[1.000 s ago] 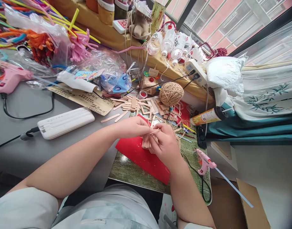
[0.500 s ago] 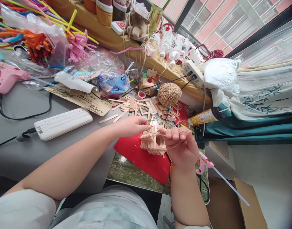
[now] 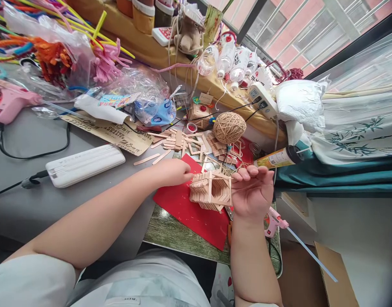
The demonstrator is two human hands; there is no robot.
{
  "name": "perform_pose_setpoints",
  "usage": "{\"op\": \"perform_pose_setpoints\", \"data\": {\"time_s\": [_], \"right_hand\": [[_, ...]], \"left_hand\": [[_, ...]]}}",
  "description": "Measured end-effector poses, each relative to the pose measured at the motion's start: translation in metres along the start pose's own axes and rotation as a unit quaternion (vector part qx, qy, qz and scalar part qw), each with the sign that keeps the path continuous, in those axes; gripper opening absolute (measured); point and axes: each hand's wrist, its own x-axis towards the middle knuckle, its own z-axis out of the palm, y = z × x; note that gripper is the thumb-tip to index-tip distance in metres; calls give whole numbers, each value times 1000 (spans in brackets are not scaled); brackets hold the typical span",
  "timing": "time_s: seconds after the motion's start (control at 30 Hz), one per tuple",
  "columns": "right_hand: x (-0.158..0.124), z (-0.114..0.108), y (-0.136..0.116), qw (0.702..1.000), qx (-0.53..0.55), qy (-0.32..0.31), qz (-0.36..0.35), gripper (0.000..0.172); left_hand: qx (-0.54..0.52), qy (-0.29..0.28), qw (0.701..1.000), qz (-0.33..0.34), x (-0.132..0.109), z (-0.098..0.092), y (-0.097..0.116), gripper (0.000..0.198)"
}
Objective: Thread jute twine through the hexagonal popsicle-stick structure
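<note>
Our left hand, grip together, contents unclear, our right hand palm-up, grip apart, stick frame between, over red sheet

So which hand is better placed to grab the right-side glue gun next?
Likely the right hand: it is nearer that glue gun, whereas the left hand is across the stick structure.

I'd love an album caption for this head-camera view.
Left hand and right hand flank a craft-stick structure over red paper, a twine ball beyond.
</note>
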Motion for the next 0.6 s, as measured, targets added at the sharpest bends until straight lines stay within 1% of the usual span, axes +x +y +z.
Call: {"op": "perform_pose_setpoints", "data": {"time_s": [0.03, 0.07, 0.2, 0.23, 0.33, 0.4, 0.43, 0.47, 0.53, 0.6], "right_hand": [[-1, -1, 2, 1000, -18, -1, 1, 16], [-3, -1, 4, 999, -37, -5, 0, 19], [-9, -3, 6, 990, -125, -48, -41, 39], [-10, -2, 6, 985, -149, -62, -54, 44], [-14, 0, 7, 964, -231, -97, -91, 56], [-16, -1, 9, 939, -307, -98, -119, 58], [-17, -2, 9, 920, -357, -84, -140, 57], [-18, -6, 8, 893, -416, -60, -162, 56], [-21, -15, 4, 818, -547, -7, -181, 49], [-23, -24, -4, 741, -649, 29, -170, 41]], "left_hand": [[-8, -3, 1000, 6, -1, -1, 0, 42], [-25, -5, 1000, 11, -2, -2, 1, 42], [-111, -4, 993, 28, -4, -3, 3, 26], [-120, 3, 992, 28, -3, -3, 4, 26], [-113, 57, 992, 17, 1, 2, 3, 39], [-105, 97, 990, 3, 4, 5, 1, 40], [-104, 109, 989, 1, 6, 7, 0, 38], [-103, 118, 988, 9, 7, 8, -1, 36], [-93, 133, 985, 52, 8, 9, -3, 32], [-64, 141, 982, 107, 7, 11, -2, 29]]}}
